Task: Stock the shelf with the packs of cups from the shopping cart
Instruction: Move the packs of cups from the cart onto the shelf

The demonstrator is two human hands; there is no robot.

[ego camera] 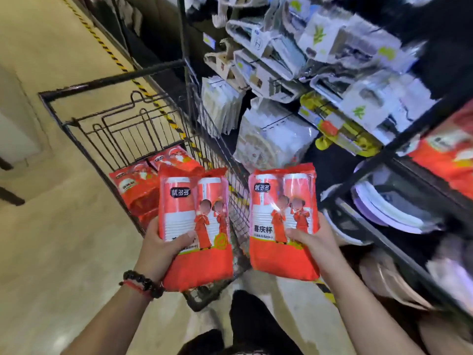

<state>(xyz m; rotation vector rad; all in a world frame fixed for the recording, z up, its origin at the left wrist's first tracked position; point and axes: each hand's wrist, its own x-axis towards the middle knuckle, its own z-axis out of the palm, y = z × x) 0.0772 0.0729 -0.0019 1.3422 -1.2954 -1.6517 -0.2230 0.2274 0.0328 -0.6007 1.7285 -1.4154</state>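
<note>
My left hand (160, 248) grips a red pack of cups (197, 208) by its lower left side, thumb across the front. My right hand (316, 240) grips a second red pack of cups (281, 198) by its lower right side. Both packs stand upright, side by side, above the near end of the black wire shopping cart (107, 116). Several more red packs (143, 183) lie in the bottom of the cart. On the right, the black shelf (378, 206) holds matching red packs (445, 155) at its upper right.
The shelf carries white and clear packaged goods (276, 134) on its upper levels and purple-rimmed plates (391, 208) lower down. Yellow-black hazard tape (112, 57) runs along the beige floor beside the shelving. My dark trouser legs (256, 326) show below the cart.
</note>
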